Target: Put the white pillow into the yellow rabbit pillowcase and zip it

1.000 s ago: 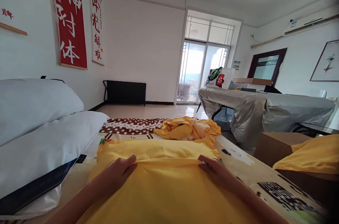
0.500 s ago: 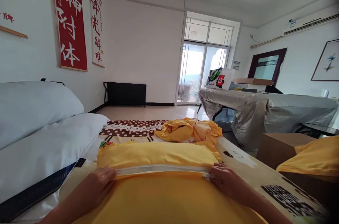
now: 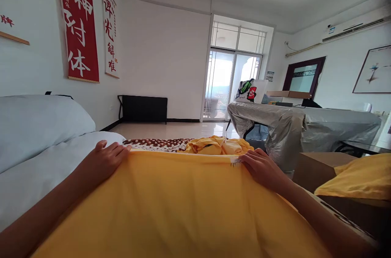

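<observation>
A wide yellow cloth (image 3: 186, 205) is stretched between my two hands and fills the lower middle of the view. Its raised top edge runs almost level, with a narrow pale strip along it. My left hand (image 3: 111, 157) pinches that edge at its left end. At the other end my right hand (image 3: 259, 167) grips it, close to a small white tag (image 3: 234, 160). Behind the edge lies a rumpled heap of yellow fabric (image 3: 220, 144). The cloth hides most of the bed surface beneath it.
White pillows (image 3: 39, 127) lie on the left. A brown blanket with pale dots (image 3: 155, 143) shows beyond the cloth. On the right are a cardboard box (image 3: 317, 168), more yellow fabric (image 3: 357, 178) and a table under silver plastic sheeting (image 3: 281, 117).
Both hands have risen, lifting the cloth's edge. The folded yellow part and white strip that lay in front are now hidden behind the stretched cloth. The view has shifted slightly.
</observation>
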The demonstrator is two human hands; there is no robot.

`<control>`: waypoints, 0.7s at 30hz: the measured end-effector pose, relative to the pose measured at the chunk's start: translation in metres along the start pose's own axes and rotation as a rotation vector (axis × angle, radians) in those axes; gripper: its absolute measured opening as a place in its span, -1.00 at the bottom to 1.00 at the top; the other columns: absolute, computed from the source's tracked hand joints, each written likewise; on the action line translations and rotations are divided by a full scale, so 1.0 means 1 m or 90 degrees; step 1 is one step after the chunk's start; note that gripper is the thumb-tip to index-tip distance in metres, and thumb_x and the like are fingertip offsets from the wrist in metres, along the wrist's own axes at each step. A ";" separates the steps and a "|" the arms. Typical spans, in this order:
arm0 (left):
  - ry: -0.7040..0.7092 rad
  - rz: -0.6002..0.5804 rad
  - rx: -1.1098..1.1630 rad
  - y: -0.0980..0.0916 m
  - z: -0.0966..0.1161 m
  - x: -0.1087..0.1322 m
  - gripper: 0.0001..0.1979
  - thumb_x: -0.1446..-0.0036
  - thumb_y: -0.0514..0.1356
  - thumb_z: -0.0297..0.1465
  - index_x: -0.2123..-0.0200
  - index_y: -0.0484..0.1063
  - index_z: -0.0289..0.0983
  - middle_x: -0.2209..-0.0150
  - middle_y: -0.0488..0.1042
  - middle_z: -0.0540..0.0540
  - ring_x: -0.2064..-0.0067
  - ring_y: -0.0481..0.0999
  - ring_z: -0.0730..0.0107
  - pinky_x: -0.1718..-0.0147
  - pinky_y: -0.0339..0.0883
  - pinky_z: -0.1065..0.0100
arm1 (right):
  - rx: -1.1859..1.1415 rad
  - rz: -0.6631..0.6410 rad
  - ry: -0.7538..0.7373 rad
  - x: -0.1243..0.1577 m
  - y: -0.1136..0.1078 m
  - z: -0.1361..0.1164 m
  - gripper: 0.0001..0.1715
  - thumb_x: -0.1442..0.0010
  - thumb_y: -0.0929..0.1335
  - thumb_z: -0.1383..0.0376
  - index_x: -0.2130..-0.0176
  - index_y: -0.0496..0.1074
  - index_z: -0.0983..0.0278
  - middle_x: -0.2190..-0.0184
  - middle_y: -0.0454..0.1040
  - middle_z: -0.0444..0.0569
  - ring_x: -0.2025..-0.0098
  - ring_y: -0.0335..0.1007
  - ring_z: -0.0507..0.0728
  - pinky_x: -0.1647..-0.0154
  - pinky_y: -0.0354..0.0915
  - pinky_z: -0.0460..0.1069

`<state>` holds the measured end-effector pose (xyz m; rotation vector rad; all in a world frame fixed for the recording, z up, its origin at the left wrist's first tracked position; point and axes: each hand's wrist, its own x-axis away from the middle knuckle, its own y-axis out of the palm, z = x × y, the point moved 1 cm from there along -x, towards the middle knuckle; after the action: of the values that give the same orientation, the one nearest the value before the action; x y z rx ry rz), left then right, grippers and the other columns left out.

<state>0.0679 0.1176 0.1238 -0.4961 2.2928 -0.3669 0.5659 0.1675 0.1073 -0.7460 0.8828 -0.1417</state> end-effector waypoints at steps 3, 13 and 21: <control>-0.040 -0.006 -0.042 0.003 -0.006 -0.003 -0.66 -0.19 -0.10 -0.64 0.19 0.42 -0.27 0.43 0.46 -0.05 0.30 0.44 0.26 0.26 0.03 0.20 | 0.035 0.049 -0.017 -0.007 0.005 0.002 -0.71 -0.30 0.15 0.43 0.28 0.42 0.28 0.41 0.46 0.00 0.31 0.31 0.11 0.24 0.11 0.01; -0.252 -0.410 0.236 0.075 0.073 0.036 -0.58 -0.15 -0.15 -0.63 0.37 0.51 -0.30 0.36 0.54 -0.18 0.22 0.51 0.16 0.03 0.04 -0.05 | 0.029 -0.322 0.208 -0.005 0.086 -0.069 -0.68 -0.22 0.19 0.46 0.34 0.49 0.29 0.32 0.50 0.04 0.29 0.41 0.14 0.35 0.12 -0.02; -0.309 -0.392 0.163 0.066 0.083 0.005 -0.57 -0.09 -0.15 -0.66 0.43 0.51 -0.34 0.22 0.49 -0.32 0.10 0.44 0.01 0.09 0.10 -0.06 | 0.006 -0.362 0.284 -0.021 0.063 -0.072 -0.71 -0.11 0.21 0.51 0.35 0.49 0.32 0.22 0.46 0.11 0.12 0.37 0.22 0.18 0.15 0.04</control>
<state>0.1092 0.1648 0.0377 -1.0300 1.5641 -0.7355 0.4877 0.1848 0.0514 -0.9606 1.0668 -0.8417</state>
